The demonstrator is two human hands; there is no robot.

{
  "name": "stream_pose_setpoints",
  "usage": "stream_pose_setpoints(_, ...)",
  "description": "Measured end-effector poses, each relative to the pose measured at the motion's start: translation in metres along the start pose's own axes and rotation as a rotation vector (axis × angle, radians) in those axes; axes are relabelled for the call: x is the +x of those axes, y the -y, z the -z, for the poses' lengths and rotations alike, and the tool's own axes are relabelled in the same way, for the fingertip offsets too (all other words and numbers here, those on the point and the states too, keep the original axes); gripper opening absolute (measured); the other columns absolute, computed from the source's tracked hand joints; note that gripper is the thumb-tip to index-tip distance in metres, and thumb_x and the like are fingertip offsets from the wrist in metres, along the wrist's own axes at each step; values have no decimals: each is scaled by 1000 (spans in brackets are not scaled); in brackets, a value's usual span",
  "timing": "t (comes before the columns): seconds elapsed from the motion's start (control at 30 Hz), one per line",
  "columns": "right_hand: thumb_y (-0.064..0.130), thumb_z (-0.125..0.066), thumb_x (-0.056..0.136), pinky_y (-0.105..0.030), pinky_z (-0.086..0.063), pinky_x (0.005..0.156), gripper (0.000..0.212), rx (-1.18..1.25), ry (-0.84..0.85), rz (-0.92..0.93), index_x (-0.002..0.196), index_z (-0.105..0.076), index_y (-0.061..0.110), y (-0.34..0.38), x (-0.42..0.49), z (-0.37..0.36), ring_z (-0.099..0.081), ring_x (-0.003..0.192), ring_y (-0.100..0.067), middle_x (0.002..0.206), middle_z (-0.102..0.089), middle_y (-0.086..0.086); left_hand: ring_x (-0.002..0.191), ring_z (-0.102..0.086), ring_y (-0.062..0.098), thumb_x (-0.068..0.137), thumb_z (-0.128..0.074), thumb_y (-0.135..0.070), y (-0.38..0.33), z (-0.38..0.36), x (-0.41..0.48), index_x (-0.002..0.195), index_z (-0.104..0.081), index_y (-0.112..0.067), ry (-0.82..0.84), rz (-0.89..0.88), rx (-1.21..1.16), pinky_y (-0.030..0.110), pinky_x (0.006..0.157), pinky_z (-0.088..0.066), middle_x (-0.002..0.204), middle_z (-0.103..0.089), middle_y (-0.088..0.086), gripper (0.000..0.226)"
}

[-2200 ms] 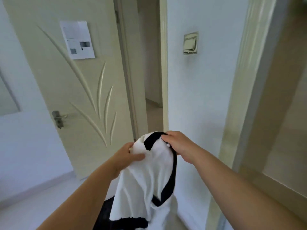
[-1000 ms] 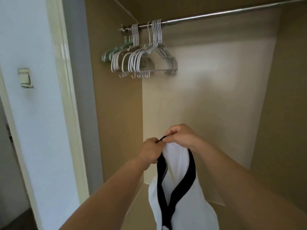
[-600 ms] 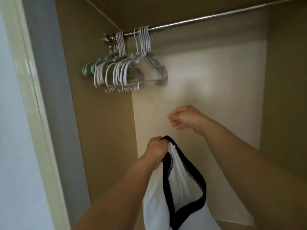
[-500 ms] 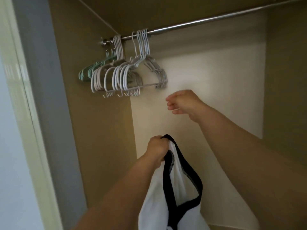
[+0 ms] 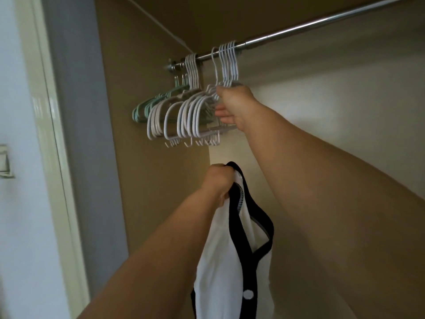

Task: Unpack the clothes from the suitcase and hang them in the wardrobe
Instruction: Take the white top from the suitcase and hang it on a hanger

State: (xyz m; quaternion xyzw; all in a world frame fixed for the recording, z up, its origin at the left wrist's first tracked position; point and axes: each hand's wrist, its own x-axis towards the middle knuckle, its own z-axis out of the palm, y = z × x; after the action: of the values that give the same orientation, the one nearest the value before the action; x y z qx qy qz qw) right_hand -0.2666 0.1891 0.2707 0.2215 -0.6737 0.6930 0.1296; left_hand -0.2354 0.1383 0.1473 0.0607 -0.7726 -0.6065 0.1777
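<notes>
A white top [image 5: 218, 268] with a broad black band along its neckline and front edge hangs low in the middle of the open wardrobe [image 5: 149, 192], nearer than the back wall. One white button [image 5: 248, 295] sits on the black band near the bottom of the view. The black edge opens into a loop on the right, and the white cloth falls in soft folds beneath it.

The left hand [image 5: 217, 180] grips the top at its highest point, fingers closed tight round the bunched cloth and black band, so the top dangles straight down from the fist. The right hand [image 5: 234, 104] is well above and farther in, at a cluster of white hangers [image 5: 190, 113] on the metal rail [image 5: 299, 28]. Its fingers curl in among the right-most hangers with the thumb below; which single hanger they hold cannot be made out.

A few green hangers [image 5: 147, 107] hang left of the white ones, partly hidden behind them. The lower part of the top runs out of view. A light switch [image 5: 3, 162] is cut off at the left edge
</notes>
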Motion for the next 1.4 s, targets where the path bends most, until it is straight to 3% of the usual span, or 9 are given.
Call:
stream_pose_setpoints(0.13, 30, -50, 95, -26, -47, 58, 21, -28, 7, -24, 94, -62, 13, 3, 9, -10, -54, 56, -12, 68, -60, -2, 47, -35, 18, 91, -37, 0, 7, 1, 9, 68, -46, -9, -9, 8, -38, 7, 30, -21, 60, -41, 6, 26)
stream_pose_setpoints(0.63, 26, -40, 96, -20, -38, 45, 25, 43, 6, -135, 93, -62, 14, 13, 22, -20, -44, 48, -10, 57, -49, 2, 46, -35, 16, 89, -37, 2, 13, 4, 18, 62, -43, -10, 46, 14, -68, 9, 31, -23, 59, -42, 5, 30)
stream_pose_setpoints(0.77, 14, -34, 96, -12, -40, 39, 25, 111, -4, -126, 84, -56, 12, 20, 26, -12, -46, 45, -8, 57, -51, 0, 45, -40, 16, 91, -36, 1, 9, 4, 13, 74, -51, -6, 65, 6, -111, 9, 30, -25, 62, -45, 6, 24)
stream_pose_setpoints(0.9, 6, -34, 96, -13, -39, 35, 29, 204, 19, -87, 74, -52, 10, 20, 27, 10, -46, 30, -4, 39, -51, 2, 51, -49, 18, 90, -36, 3, 6, 4, 12, 89, -55, -4, 79, 6, -134, 16, 35, -34, 70, -53, 10, 21)
stream_pose_setpoints(1.03, 5, -44, 96, -23, -49, 53, 22, 215, 1, 8, 78, -53, 14, 12, 5, 37, -55, 54, -9, 66, -56, -2, 53, -43, 18, 91, -36, 1, 10, 0, 13, 88, -54, -5, 76, 4, -113, 12, 34, -29, 68, -49, 8, 19)
stream_pose_setpoints(1.13, -4, -47, 90, -33, -54, 72, 19, 145, 18, -21, 88, -52, 15, -12, -22, 59, -59, 64, -14, 75, -60, -5, 56, -46, 18, 92, -38, 0, 18, -4, 13, 87, -55, -4, 100, 26, -100, 21, 45, -36, 69, -50, 9, 18)
stream_pose_setpoints(1.2, -1, -51, 88, -33, -54, 67, 16, 121, -30, -113, 81, -52, 13, -31, -39, 76, -54, 57, -14, 70, -56, -6, 63, -48, 19, 93, -36, -1, 26, -11, 11, 79, -52, -4, 127, 44, -47, 24, 52, -38, 70, -49, 8, 22)
stream_pose_setpoints(1.3, 15, -58, 92, -23, -41, 42, 15, -15, -284, -145, 78, -52, 11, -57, -64, 100, -36, 43, -13, 60, -42, -3, 83, -55, 25, 95, -37, -3, 45, -23, 7, 73, -49, -7, 158, 100, -17, 30, 69, -43, 75, -52, 9, 26)
stream_pose_setpoints(1.4, 26, -60, 92, -20, -34, 37, 29, -58, -396, -117, 72, -43, 14, -86, -98, 123, -31, 41, -15, 55, -36, -3, 70, -53, 25, 95, -39, -3, 65, -34, 0, 70, -50, -8, 169, 173, -61, 31, 61, -42, 75, -52, 10, 28)
